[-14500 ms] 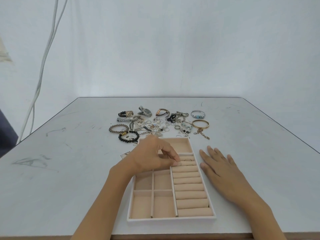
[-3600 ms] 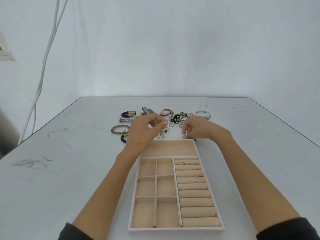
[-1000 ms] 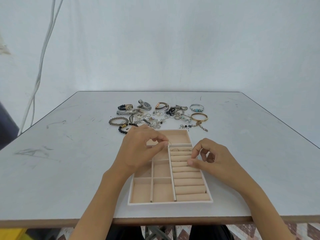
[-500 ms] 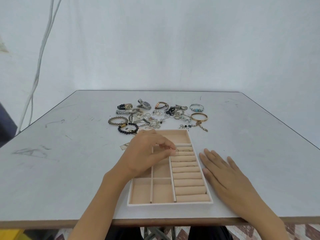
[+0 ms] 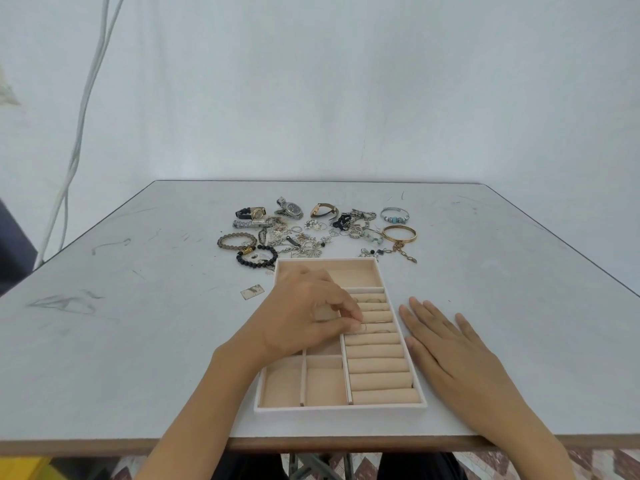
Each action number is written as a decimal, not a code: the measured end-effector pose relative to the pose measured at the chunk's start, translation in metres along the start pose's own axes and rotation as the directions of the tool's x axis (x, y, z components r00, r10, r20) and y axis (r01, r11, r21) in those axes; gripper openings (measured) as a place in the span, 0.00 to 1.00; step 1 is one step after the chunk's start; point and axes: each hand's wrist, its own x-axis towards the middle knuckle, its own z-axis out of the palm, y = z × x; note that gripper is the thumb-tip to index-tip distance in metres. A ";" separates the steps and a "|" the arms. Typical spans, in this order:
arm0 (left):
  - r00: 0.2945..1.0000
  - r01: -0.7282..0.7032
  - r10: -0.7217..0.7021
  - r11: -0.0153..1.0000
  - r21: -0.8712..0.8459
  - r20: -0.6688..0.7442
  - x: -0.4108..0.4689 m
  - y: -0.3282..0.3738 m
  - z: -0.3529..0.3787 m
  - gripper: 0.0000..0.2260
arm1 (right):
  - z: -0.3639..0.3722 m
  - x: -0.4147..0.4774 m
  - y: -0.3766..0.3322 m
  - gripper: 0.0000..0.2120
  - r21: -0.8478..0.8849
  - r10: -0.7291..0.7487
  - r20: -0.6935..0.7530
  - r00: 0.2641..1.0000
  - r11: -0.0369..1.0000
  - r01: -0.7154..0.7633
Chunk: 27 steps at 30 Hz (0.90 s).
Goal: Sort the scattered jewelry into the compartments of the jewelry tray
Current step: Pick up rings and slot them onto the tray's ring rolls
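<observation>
A beige jewelry tray (image 5: pixel 341 408) with open compartments on the left and ring rolls (image 5: pixel 379 367) on the right lies near the table's front edge. My left hand (image 5: pixel 308 318) hovers over its middle, thumb and fingers pinching a thin ring (image 5: pixel 362 328) at the left end of the rolls. A few other rings (image 5: pixel 374 301) sit between the upper rolls. My right hand (image 5: pixel 450 348) rests flat on the table just right of the tray. Scattered jewelry (image 5: pixel 311 233) lies beyond the tray: watches, bead bracelets, a gold bangle (image 5: pixel 399 233), chains and rings.
A small flat tag (image 5: pixel 252 292) lies on the table left of the tray. White cables (image 5: pixel 78 133) hang down the wall at the left. The table's front edge (image 5: pixel 104 446) runs just below the tray.
My left hand has moved a little nearer along the rolls, down to a lower slot with the ring. My right hand, curled a second ago, lies flat beside the tray.
</observation>
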 end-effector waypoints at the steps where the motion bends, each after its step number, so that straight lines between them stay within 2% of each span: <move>1: 1.000 -0.014 0.014 1.000 0.003 -0.001 0.000 0.000 0.000 0.06 | 0.000 0.000 0.000 0.53 0.003 0.000 0.001 1.000 1.000 0.000; 6: 0.997 -0.068 0.068 0.998 0.014 -0.021 -0.001 -0.002 0.002 0.09 | 0.000 0.000 0.000 0.52 0.023 -0.004 0.001 1.000 1.000 0.004; 13: 0.994 -0.099 0.103 0.989 0.108 -0.028 0.000 -0.002 0.004 0.07 | 0.000 0.000 -0.001 0.53 0.025 0.002 0.000 1.000 1.000 -0.002; 27: 0.995 -0.054 0.051 0.998 0.029 0.086 0.001 -0.006 0.005 0.08 | 0.000 0.000 0.000 0.54 0.023 0.005 -0.006 1.000 1.000 -0.005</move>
